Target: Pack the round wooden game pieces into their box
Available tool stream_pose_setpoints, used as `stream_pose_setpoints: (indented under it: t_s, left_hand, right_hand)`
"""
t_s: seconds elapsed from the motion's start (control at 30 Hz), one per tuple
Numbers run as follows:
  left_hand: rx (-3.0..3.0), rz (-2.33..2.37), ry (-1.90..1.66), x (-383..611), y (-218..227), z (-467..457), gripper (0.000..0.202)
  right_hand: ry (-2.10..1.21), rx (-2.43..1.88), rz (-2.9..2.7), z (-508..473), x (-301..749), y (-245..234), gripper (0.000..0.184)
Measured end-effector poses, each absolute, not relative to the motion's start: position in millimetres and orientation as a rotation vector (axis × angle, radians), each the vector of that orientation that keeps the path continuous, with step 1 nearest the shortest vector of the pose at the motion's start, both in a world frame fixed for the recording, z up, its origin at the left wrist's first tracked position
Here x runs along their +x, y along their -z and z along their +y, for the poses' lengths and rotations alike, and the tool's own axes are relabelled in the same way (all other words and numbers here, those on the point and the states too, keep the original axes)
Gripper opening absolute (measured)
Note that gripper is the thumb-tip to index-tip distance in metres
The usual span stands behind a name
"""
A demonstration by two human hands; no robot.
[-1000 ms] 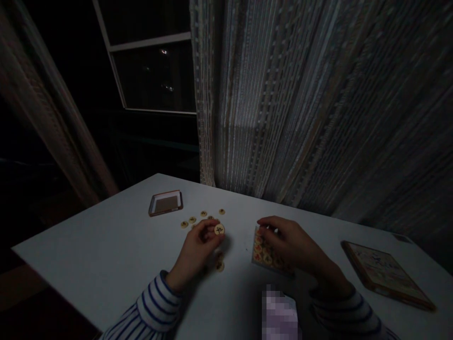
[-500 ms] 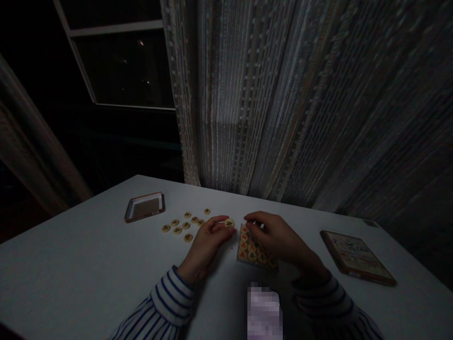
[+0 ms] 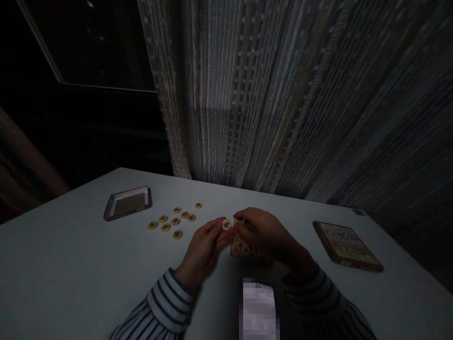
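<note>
A round Chinese chess piece [image 3: 226,224] with a dark character is pinched between the thumb and fingers of my left hand [image 3: 201,248]. My right hand [image 3: 267,236] arches over a small clear box [image 3: 231,254], its fingers bent together at the box's far left corner. Whatever lies between those fingertips, if anything, I cannot make out. Rows of chess pieces [image 3: 236,249] with red and dark characters fill the visible part of the box; my right hand covers the rest. Several loose pieces [image 3: 175,221] lie scattered on the white table to the left of my left hand.
An open shallow tray or lid [image 3: 128,204] rests at the table's [image 3: 88,264] back left. A flat printed case [image 3: 348,244] lies on the right. Close to me is a pixelated phone-like object [image 3: 260,309]. Behind the table hangs a striped curtain [image 3: 219,118].
My view has shifted, so the scene sits further left and higher. My right fingertips have moved closer to the piece in my left hand, which still holds it.
</note>
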State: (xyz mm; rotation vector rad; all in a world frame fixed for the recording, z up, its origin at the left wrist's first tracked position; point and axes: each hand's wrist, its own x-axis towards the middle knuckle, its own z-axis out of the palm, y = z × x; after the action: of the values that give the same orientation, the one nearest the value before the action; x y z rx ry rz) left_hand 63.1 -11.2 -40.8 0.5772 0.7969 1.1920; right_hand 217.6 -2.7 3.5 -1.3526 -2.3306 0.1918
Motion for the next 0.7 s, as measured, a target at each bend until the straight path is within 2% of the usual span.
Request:
stream_pose_setpoints:
  t_s: [0.33,0.7]
  left_hand:
    - [0.661,0.690,-1.141,62.9,49.1,-11.5,0.015]
    - [0.640,0.765,-1.155,62.0,49.6,-12.7,0.010]
  right_hand:
    - [-0.115,-1.410,-2.509,-2.9,207.1,1.4,0.023]
    - [-0.031,-1.450,-2.582,-3.3,206.1,-0.5,0.021]
